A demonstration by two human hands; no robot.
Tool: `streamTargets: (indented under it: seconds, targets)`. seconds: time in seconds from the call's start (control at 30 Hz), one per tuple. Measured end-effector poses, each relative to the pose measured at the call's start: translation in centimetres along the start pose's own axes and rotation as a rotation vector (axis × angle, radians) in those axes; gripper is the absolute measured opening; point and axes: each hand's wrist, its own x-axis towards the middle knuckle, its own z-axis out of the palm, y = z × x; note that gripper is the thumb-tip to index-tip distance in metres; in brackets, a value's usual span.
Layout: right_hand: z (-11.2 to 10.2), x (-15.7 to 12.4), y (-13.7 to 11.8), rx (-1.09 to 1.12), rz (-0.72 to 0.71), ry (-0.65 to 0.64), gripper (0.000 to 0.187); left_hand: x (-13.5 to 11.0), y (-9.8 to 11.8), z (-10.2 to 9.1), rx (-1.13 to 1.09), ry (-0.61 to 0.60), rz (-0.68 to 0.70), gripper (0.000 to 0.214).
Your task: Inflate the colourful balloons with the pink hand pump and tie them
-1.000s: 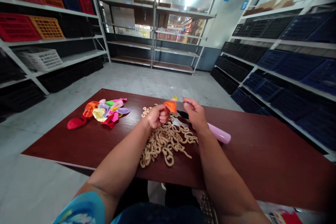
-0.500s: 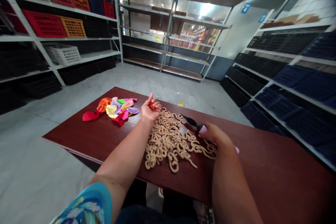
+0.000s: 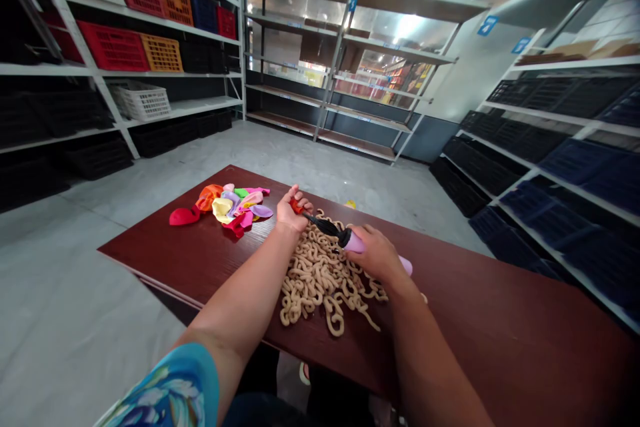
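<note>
A small orange-red balloon is pinched in my left hand, palm turned up. My right hand is wrapped round the lilac barrel of a balloon pump. The pump's black nozzle points left and its tip is at the balloon; whether it sits inside the mouth I cannot tell. Under both hands spreads a pile of beige, curly, rope-like pieces. Left of my left hand lies a heap of limp balloons in several colours, with a red balloon at its side.
Everything lies on a dark red-brown table. Beyond the grey floor stand metal shelves. Racks with red crates, a white basket and dark bins line both sides.
My right hand has brought the pump leftward and up, so its nozzle now meets the balloon in my left hand. The view has shifted slightly.
</note>
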Motion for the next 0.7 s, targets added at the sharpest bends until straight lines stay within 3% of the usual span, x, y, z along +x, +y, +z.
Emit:
streamTargets:
  seconds: [0.7]
  targets:
    - [0.5, 0.1, -1.6, -0.074, 0.077, -0.020, 0.047, -0.7, -1.8, 1.0, 0.140, 0.114, 0.110, 0.012]
